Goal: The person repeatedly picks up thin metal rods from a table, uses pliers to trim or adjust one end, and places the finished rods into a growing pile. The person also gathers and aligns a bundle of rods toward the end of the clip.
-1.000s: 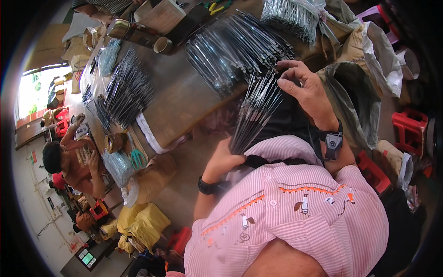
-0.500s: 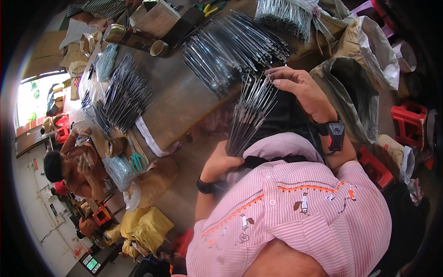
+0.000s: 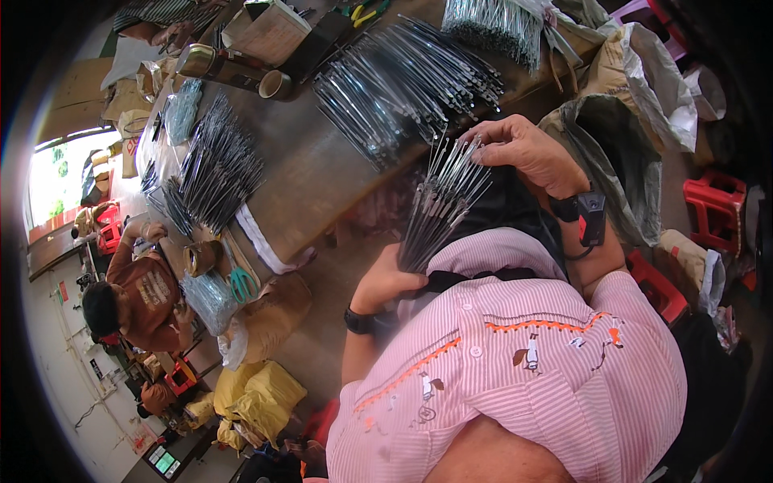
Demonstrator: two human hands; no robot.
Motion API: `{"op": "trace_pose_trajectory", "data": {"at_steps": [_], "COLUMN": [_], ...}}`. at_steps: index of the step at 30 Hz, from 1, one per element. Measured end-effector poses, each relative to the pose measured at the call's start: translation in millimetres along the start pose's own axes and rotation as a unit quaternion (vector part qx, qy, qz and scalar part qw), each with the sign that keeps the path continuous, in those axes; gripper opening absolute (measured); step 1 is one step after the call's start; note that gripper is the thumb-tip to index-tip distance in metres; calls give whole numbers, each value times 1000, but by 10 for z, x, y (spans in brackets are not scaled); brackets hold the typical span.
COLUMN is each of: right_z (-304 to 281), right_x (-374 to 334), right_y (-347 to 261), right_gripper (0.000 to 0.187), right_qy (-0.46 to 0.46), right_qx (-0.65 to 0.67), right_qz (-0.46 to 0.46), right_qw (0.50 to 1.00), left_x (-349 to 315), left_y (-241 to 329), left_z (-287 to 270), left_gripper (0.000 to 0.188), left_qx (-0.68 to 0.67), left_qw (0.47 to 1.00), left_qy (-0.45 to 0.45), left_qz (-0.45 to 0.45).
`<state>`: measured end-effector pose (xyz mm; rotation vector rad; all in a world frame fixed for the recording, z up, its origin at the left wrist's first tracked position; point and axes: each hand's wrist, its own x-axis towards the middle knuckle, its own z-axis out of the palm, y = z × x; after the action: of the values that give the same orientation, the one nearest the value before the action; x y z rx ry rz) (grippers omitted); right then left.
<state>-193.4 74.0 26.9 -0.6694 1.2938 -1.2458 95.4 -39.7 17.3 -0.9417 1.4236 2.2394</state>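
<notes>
A bundle of thin metal rods (image 3: 439, 201), dark below and silvery at the fanned tips, stands upright in front of my body. My left hand (image 3: 382, 282) is closed round its lower end, next to my waist. At the top right of the bundle, my right hand (image 3: 527, 157) pinches at the rod tips with thumb and bent fingers. How many rods lie between those fingers is too small to tell. Just beyond, a large pile of similar rods (image 3: 411, 76) lies along the edge of the table (image 3: 294, 161).
Another rod pile (image 3: 221, 165) lies at the table's left, near teal scissors (image 3: 241, 283). A flask (image 3: 217, 66) and a cup (image 3: 275, 84) stand at the back. An open grey sack (image 3: 612, 165) is at my right, red stools (image 3: 715, 211) beyond. A co-worker (image 3: 141, 294) sits at left.
My right hand has shifted slightly at the rod tips, its fingers more bent. The bundle's tips have fanned a little to the right. The co-worker at left has lowered a hand and leaned.
</notes>
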Motion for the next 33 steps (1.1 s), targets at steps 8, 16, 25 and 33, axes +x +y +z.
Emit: {"op": "trace_pose_trajectory", "data": {"at_steps": [8, 16, 25, 33], "right_z": [-5, -22, -8, 57], "right_x": [5, -2, -14, -50], "right_y": [-5, 5, 31, 9], "right_gripper": [12, 11, 5, 5], "right_qy": [-7, -4, 34, 44], "right_qx": [28, -38, -95, -78], "right_qz": [-19, -30, -23, -94], "right_qw": [999, 999, 995, 992], "left_x": [50, 56, 65, 29], "left_y": [-64, -94, -110, -110], "left_z": [-32, -37, -7, 43], "left_gripper": [29, 29, 23, 20], "left_qx": [17, 15, 25, 16], "left_qw": [999, 1000, 999, 1000], "left_qy": [-20, -17, -14, 3], "left_qz": [32, 8, 17, 26]}}
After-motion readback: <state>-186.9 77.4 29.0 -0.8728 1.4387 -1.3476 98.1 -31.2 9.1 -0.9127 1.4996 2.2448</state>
